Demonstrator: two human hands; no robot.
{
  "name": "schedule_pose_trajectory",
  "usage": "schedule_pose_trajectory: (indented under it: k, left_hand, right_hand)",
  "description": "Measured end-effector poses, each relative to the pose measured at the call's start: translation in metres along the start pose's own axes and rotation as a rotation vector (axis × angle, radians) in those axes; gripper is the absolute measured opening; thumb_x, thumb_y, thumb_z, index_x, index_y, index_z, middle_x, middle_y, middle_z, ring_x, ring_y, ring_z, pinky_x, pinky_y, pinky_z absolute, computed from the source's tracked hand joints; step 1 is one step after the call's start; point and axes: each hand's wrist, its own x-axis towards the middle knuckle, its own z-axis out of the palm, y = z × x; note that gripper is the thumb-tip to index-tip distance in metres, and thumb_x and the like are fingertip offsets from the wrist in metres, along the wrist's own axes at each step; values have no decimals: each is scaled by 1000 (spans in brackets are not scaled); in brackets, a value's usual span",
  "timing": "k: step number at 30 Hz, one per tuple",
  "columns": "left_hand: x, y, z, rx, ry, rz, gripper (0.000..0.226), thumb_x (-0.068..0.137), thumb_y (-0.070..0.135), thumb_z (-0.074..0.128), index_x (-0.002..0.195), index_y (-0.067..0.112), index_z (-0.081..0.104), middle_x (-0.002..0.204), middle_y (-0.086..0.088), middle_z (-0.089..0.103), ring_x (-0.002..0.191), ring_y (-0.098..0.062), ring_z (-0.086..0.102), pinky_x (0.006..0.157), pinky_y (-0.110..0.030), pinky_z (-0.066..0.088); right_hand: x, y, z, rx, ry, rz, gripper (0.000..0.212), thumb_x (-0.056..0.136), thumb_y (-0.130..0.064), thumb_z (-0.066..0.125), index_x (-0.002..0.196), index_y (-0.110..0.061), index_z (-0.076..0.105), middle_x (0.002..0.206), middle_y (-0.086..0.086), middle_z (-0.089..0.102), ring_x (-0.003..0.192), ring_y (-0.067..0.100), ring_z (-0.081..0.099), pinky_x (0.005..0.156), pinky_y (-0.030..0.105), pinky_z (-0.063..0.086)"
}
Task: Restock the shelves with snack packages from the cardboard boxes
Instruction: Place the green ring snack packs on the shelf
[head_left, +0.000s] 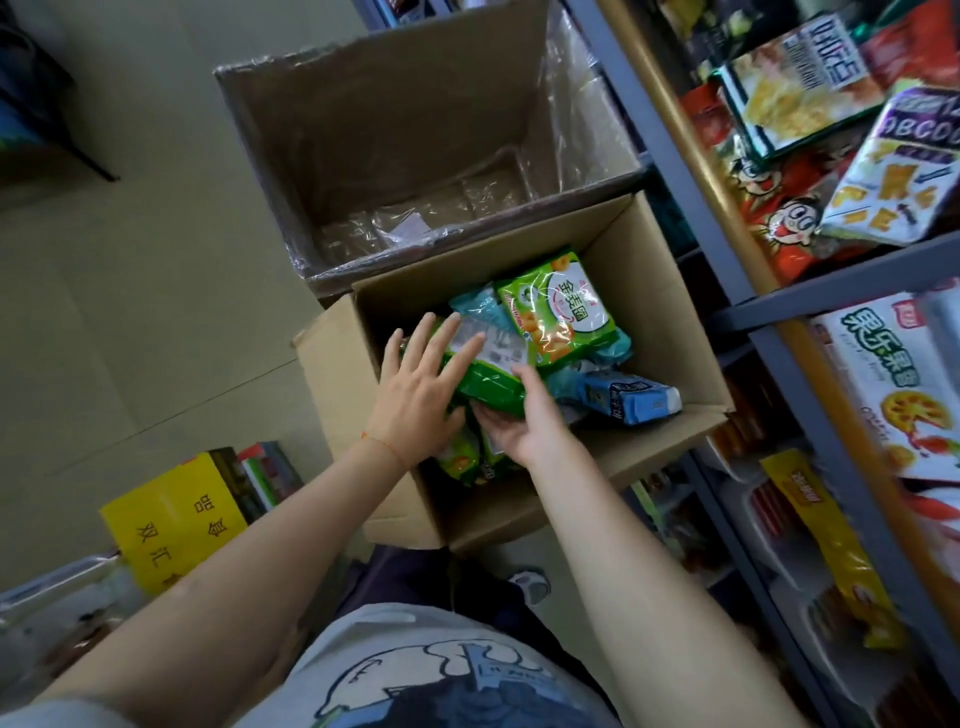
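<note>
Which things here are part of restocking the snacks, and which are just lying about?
Part of the job:
- green snack packs in the near cardboard box
- left hand and right hand, both on one green pack
- shelves

Lying about:
- plastic-lined far box, no snacks visible
- yellow carton

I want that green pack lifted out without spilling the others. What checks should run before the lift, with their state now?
1. Left hand on the green snack pack: ok, straight fingers lie across its top.
2. Right hand supporting it: ok, thumb on top, fingers below.
3. Pack free of neighbours: not ok, it touches the second green pack.
4. Blue pack clear: ok, off to the side.
5. Cardboard box flaps open: ok.
6. Shelf space free: cannot tell.
</note>
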Motion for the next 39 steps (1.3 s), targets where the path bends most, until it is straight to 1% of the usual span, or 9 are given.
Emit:
schedule_pose_trajectory:
  k: [5,9,12,16,20,27,33,36,39]
  left_hand:
    - [3,48,-19,94,91,134,79,63,32,89,135,17,58,133,-10,63,125,-35,59,106,-58,43]
    - [3,97,-70,-222,276,17,66,67,30,89,126,11,66,113,-9,74,99,-32,71,77,-41,58]
    - [1,142,-114,-794,237,-315,50,73,46,84,112,18,70,104,-5,76,95,-22,71,85,-43,59]
    - [-9,225,-165,-1655,17,-449,35,93,33,71,109,2,70,105,-22,75,98,-38,72,91,-53,58]
    - [-21,307,-187,-1686,-70,-285,41,95,33,66,120,1,67,110,-20,75,101,-37,73,85,-47,61]
    - [-48,429,-204,-1643,-155,7,47,90,36,69,126,5,64,110,-11,77,101,-31,74,80,-35,62]
    - [-47,478,-196,-1047,249,381,77,82,38,81,147,31,40,139,11,52,129,-1,49,100,-18,44]
    - [-43,496,-197,-1021,-42,516,82,72,50,81,143,39,42,138,10,54,127,1,52,100,-21,49]
    - [-45,513,-191,-1121,-327,458,67,72,46,89,130,38,57,128,1,68,108,-20,70,86,-39,59]
  right_hand:
    - [-52,-17,-32,-310,-80,-112,35,92,-38,65,114,-11,64,99,15,72,84,29,71,88,42,58]
    - [-106,-47,-79,-327,-168,-404,36,96,-45,59,109,-12,64,88,13,74,77,28,71,76,40,58]
    - [-150,-72,-125,-368,-2,-697,29,99,-43,56,93,-15,61,86,11,67,72,22,66,65,34,54]
    - [-208,-93,-188,-307,63,-917,44,87,-61,62,110,-23,64,110,0,70,100,17,68,90,39,54]
    - [-264,-103,-248,-238,-41,-1005,65,69,-81,64,114,-34,63,117,-5,70,113,18,65,103,53,47]
    - [-349,-97,-367,-200,-73,-1218,38,86,-25,76,119,-32,56,109,-8,75,103,17,72,84,37,57]
    - [-379,-96,-439,-160,194,-1415,51,74,-18,87,116,-32,62,105,-11,72,93,5,70,71,25,56]
    - [-383,-99,-458,-102,229,-1451,42,75,-16,86,106,-34,65,100,-6,74,90,11,73,72,29,57]
    - [-384,-100,-460,-115,226,-1447,37,78,-20,85,106,-34,65,102,-4,75,93,16,74,78,35,59]
